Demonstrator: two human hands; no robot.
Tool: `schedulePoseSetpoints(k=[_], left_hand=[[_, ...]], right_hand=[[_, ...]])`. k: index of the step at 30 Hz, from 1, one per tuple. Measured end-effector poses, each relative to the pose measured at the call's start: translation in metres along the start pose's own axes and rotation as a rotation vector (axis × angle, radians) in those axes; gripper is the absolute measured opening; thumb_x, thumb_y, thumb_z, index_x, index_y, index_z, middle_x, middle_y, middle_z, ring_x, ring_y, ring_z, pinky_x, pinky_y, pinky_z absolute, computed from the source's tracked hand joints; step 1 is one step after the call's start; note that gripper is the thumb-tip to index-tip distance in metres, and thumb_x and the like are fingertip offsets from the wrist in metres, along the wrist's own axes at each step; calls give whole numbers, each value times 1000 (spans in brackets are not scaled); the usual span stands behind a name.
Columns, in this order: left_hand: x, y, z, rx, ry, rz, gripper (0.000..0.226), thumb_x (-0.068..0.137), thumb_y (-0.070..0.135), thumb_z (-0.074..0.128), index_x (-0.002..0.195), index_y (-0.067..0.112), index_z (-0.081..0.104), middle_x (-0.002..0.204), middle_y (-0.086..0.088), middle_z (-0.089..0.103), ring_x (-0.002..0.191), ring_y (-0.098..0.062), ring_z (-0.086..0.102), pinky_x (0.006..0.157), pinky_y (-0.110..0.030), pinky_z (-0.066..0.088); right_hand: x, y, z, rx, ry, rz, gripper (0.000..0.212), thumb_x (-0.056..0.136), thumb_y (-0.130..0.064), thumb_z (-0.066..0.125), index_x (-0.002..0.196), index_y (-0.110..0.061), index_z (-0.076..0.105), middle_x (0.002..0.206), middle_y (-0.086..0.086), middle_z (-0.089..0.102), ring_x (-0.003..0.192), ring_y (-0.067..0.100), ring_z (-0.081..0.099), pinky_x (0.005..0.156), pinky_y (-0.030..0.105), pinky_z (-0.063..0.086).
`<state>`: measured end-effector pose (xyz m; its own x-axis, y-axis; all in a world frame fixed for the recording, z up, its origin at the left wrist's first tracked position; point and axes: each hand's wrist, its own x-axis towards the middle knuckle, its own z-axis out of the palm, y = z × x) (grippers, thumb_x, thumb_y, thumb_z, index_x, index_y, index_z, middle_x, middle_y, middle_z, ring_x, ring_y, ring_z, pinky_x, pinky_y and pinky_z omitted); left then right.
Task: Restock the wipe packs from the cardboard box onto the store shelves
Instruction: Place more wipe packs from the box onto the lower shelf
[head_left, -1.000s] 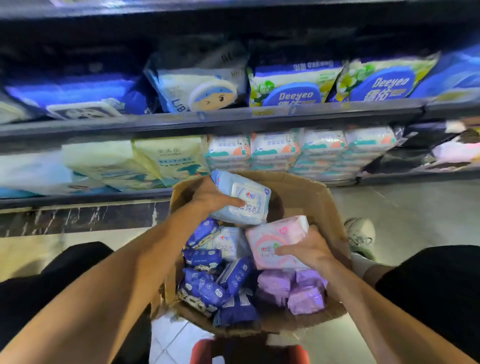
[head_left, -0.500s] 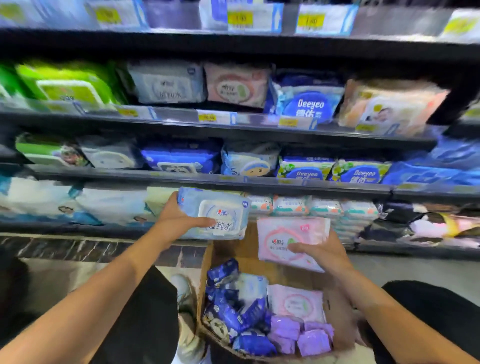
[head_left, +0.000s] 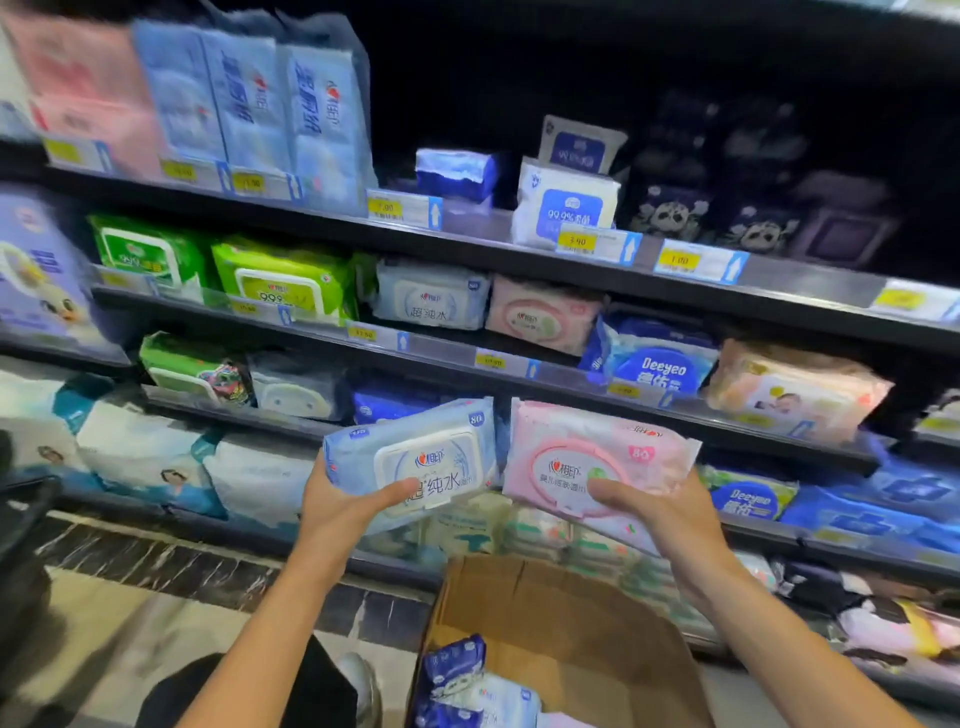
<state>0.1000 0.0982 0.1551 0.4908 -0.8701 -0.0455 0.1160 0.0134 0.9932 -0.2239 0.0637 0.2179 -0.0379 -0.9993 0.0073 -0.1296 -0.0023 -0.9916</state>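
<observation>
Gripping a blue wipe pack (head_left: 415, 462), the left hand (head_left: 340, 506) pinched it, thumb on top; the right hand (head_left: 657, 512) likewise pinched a pink wipe pack (head_left: 592, 462) just beside it. Both hung before the far shelves (head_left: 519, 374), above the near cardboard box (head_left: 561, 634).

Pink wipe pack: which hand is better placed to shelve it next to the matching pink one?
Right. The right hand already grips the pink wipe pack, below the matching pink pack on the shelf. The left hand holds the blue wipe pack.
</observation>
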Motion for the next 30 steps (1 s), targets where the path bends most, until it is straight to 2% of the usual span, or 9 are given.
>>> schedulePoseSetpoints(k=[6, 8, 13, 16, 18, 22, 25, 27, 30], left_hand=[[17, 17, -2, -137, 89, 12, 98, 33, 35, 100, 122, 22, 61, 111, 2, 73, 102, -16, 71, 90, -43, 58], [22, 19, 0, -197, 111, 11, 90, 43, 24, 100, 124, 20, 61, 111, 2, 73, 99, -12, 72, 88, -39, 59], [31, 24, 6, -310, 150, 33, 65, 65, 3, 89, 120, 21, 59, 102, 9, 71, 81, 5, 70, 63, -13, 56], [35, 24, 9, -355, 143, 35, 67, 66, 2, 88, 125, 15, 59, 108, 2, 72, 88, -1, 72, 65, -14, 56], [38, 23, 9, -377, 129, 37, 68, 67, 1, 87, 127, 14, 59, 109, 1, 73, 91, -5, 72, 67, -17, 57], [41, 22, 11, -402, 123, 38, 67, 66, 3, 87, 126, 16, 60, 109, 2, 74, 93, -5, 72, 68, -19, 58], [43, 20, 13, -419, 104, 18, 71, 61, 8, 89, 126, 14, 61, 109, 0, 75, 96, -9, 73, 69, -21, 59], [44, 18, 13, -435, 102, -5, 76, 55, 14, 89, 126, 12, 63, 109, -2, 76, 98, -14, 73, 72, -24, 60], [46, 18, 13, -429, 100, -2, 77, 54, 15, 89, 126, 14, 62, 111, -1, 75, 101, -15, 73, 75, -24, 60]], right_hand=[[29, -50, 28, 83, -19, -103, 56, 66, -14, 90, 117, -15, 68, 107, 2, 77, 99, 22, 74, 89, 37, 55], [43, -61, 38, 143, -8, -66, 54, 67, -15, 89, 117, -13, 69, 107, 4, 77, 99, 24, 74, 88, 38, 56], [78, -76, 63, 313, 46, 131, 67, 58, -24, 93, 119, -8, 68, 103, 6, 77, 95, 22, 75, 83, 38, 59], [93, -84, 73, 410, -38, 285, 49, 74, -32, 84, 117, -14, 69, 105, 9, 77, 94, 24, 73, 93, 43, 56], [101, -90, 79, 473, -49, 344, 39, 81, -36, 78, 113, -16, 69, 101, 10, 77, 88, 24, 73, 90, 41, 57], [124, -104, 90, 445, -31, 286, 35, 84, -37, 76, 112, -19, 67, 92, 6, 78, 76, 21, 74, 77, 40, 61], [144, -106, 96, 413, 8, 289, 36, 80, -30, 82, 111, -17, 69, 98, 8, 77, 86, 23, 74, 88, 47, 58], [156, -103, 101, 377, 37, 281, 53, 69, -28, 90, 115, -13, 69, 107, 9, 76, 94, 24, 74, 88, 47, 59], [180, -91, 98, 308, 97, 188, 103, 35, -33, 102, 126, -9, 61, 106, 10, 76, 88, 25, 76, 79, 46, 62]])
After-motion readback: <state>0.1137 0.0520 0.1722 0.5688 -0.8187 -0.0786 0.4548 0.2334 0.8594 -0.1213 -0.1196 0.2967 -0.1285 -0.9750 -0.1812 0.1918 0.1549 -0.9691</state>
